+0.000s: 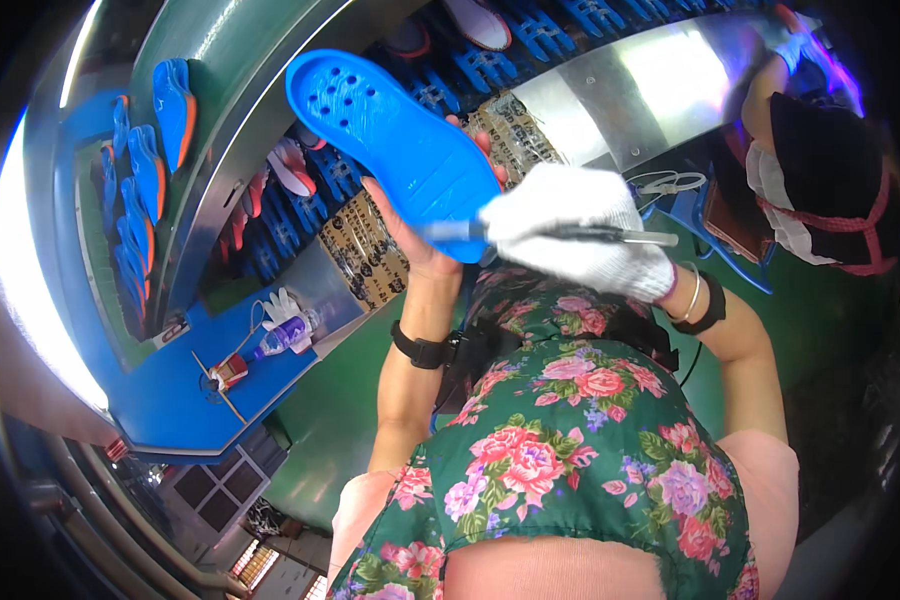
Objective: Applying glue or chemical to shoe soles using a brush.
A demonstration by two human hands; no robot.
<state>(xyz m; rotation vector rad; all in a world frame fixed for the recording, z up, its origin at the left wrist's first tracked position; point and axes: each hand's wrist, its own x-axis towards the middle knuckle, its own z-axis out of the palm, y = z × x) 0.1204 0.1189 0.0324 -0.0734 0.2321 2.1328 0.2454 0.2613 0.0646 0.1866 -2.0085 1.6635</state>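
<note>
My bare left hand (415,245) holds a bright blue shoe sole (410,150) from beneath. Its fingertips show along the sole's right edge and the thumb along the left. Several round holes mark the sole's far end. My right hand (575,225), in a white knitted glove, is closed around a slim brush-like tool (635,236) with a dark and silver handle. The tool's pale, blurred tip (452,230) lies over the near end of the sole; whether it touches cannot be made out.
Blue-and-orange soles (174,112) stand on the green conveyor (205,30) at left. Beyond my hands a rack carries blue holders (485,68) and pink-and-white shoe parts (290,165). A purple-labelled bottle (285,335) lies on the blue table (170,400). Another person (820,160) works at right.
</note>
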